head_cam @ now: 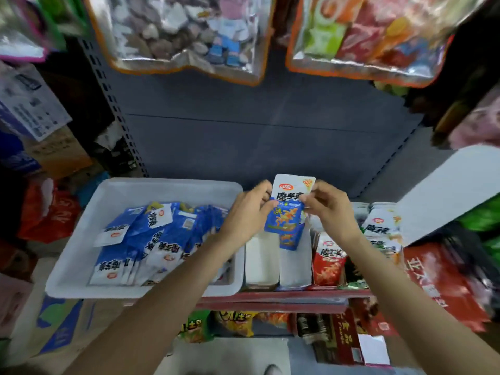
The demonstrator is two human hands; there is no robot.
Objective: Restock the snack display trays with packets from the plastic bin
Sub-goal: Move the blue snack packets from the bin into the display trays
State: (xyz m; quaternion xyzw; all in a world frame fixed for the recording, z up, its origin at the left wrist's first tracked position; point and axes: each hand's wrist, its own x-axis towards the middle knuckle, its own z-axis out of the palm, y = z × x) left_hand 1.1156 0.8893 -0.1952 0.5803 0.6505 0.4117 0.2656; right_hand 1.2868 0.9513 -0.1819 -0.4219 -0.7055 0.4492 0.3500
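A white plastic bin (81, 239) on the left holds several blue-and-white snack packets (140, 239). Right of it stand white display trays (261, 263). Above those trays I hold a small stack of blue-and-white packets (288, 209) upright. My left hand (249, 212) grips the stack's left edge. My right hand (328, 207) pinches its right edge near the top. One packet of the stack hangs lower, over the second tray (293, 269).
Red packets (327, 262) and green-white packets (378, 226) fill the trays to the right. A white card (443, 190) leans at the far right. Big clear bags (176, 31) hang overhead. More snacks (238, 322) sit on the shelf below. Cardboard boxes (54, 147) stand at left.
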